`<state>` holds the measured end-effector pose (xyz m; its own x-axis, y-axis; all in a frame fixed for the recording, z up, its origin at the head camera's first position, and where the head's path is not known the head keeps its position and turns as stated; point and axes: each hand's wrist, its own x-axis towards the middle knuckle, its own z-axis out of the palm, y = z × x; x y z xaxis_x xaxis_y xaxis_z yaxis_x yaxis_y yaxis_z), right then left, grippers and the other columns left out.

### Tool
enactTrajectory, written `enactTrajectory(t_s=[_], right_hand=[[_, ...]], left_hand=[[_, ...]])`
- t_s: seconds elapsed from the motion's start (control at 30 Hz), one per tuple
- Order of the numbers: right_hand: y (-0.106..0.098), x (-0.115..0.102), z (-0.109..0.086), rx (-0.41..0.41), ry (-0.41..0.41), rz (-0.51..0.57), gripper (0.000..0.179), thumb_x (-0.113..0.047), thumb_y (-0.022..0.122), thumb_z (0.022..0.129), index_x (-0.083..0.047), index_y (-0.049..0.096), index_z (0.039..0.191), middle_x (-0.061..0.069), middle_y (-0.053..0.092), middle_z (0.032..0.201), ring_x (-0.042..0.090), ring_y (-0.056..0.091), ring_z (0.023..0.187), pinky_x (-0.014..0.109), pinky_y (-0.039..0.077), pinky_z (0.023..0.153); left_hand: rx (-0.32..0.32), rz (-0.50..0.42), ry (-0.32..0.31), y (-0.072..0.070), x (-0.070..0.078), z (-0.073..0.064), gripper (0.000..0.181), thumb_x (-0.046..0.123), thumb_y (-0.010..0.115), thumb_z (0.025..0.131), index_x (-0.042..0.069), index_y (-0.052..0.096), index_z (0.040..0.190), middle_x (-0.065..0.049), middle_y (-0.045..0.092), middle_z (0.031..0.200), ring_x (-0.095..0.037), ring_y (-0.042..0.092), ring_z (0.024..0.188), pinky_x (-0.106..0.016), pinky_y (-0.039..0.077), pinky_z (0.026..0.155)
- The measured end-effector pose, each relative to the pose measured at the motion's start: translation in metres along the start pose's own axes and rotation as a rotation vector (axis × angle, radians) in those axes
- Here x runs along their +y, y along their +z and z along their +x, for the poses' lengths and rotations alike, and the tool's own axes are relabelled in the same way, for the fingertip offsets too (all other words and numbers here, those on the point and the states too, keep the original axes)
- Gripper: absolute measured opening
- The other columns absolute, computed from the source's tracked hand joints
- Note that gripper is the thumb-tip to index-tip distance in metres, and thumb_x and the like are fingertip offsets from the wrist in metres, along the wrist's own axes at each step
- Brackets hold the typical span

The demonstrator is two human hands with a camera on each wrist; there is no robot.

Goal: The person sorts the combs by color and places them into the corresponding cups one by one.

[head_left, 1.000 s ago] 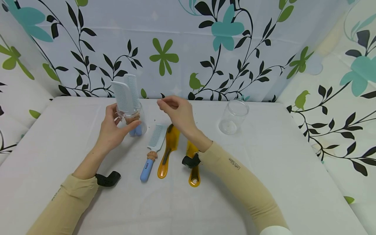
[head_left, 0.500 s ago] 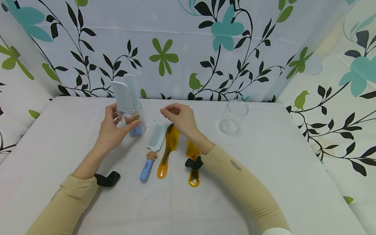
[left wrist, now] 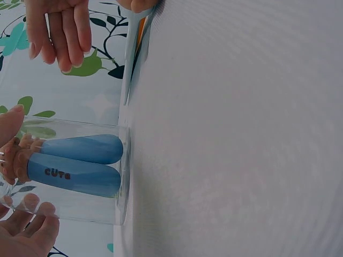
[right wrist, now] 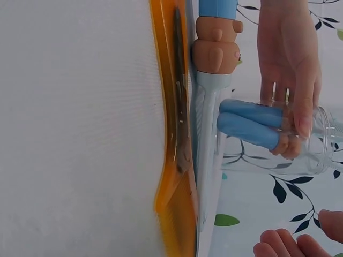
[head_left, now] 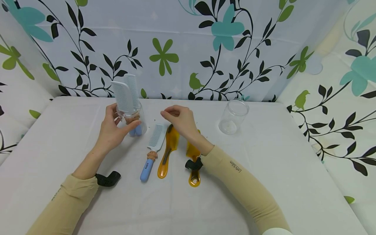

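Note:
My left hand (head_left: 113,131) grips a clear glass jar (head_left: 143,125) at the left of the table, thumb on one side and fingers on the other. Two light-blue combs (head_left: 123,98) stand in it, teeth up, their blue handles (left wrist: 75,174) at the bottom. The right hand (head_left: 182,121) hovers with loosely bent fingers and holds nothing, above the tops of the combs lying on the table. Below it lie a third blue comb (head_left: 147,169) with a brown bear figure and an amber comb (head_left: 166,158). Another amber comb (head_left: 194,179) is partly hidden by the right wrist.
A second glass jar (head_left: 230,125) with nothing in it stands right of the right hand. A white cloth covers the table (head_left: 264,156). Behind rises a curtain (head_left: 188,58) printed with leaves, birds and flowers. Black wrist cameras (head_left: 108,179) sit on both wrists.
The right hand has shifted slightly to the right and toward me, then stays nearly still. My left hand, the jar and the combs have not moved.

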<state>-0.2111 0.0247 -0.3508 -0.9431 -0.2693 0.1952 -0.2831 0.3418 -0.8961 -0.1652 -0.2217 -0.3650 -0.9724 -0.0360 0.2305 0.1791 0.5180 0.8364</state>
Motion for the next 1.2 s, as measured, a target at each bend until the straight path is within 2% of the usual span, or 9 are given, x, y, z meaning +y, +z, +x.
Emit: enactTrajectory(t_s=[0.27,0.6,0.87,1.2], right_hand=[[0.004,0.005,0.003,-0.001,0.008,-0.025,0.025,-0.026,0.071,0.094,-0.006,0.072,0.109,0.008,0.075,0.102,0.018,0.071,0.095,0.025,0.059,0.082],[0.011,0.009,0.008,-0.029,0.044,-0.166,0.026,-0.025,0.073,0.092,-0.005,0.073,0.108,0.008,0.075,0.104,0.020,0.070,0.099,0.026,0.058,0.081],[0.017,0.011,0.009,-0.077,0.096,-0.232,0.031,-0.025,0.074,0.091,-0.004,0.070,0.113,0.007,0.073,0.109,0.019,0.069,0.101,0.024,0.059,0.082],[0.020,0.015,0.009,-0.117,0.109,-0.284,0.039,-0.027,0.076,0.089,-0.003,0.069,0.119,0.010,0.072,0.113,0.021,0.068,0.102,0.025,0.059,0.082]], left_hand=[[-0.001,0.000,-0.004,0.001,0.001,0.000,0.089,0.030,0.077,0.089,0.007,0.017,0.152,-0.020,0.033,0.156,-0.040,0.031,0.145,-0.059,0.026,0.121],[-0.002,0.010,-0.014,0.000,0.001,0.000,0.090,0.031,0.076,0.090,0.007,0.017,0.152,-0.022,0.033,0.155,-0.040,0.030,0.145,-0.058,0.026,0.121],[-0.002,0.008,-0.010,0.000,0.002,0.000,0.089,0.030,0.076,0.090,0.006,0.017,0.152,-0.022,0.033,0.155,-0.041,0.031,0.145,-0.058,0.026,0.121],[0.000,0.010,-0.007,0.000,0.001,0.000,0.089,0.030,0.076,0.090,0.007,0.017,0.152,-0.022,0.033,0.155,-0.041,0.031,0.145,-0.059,0.026,0.121]])
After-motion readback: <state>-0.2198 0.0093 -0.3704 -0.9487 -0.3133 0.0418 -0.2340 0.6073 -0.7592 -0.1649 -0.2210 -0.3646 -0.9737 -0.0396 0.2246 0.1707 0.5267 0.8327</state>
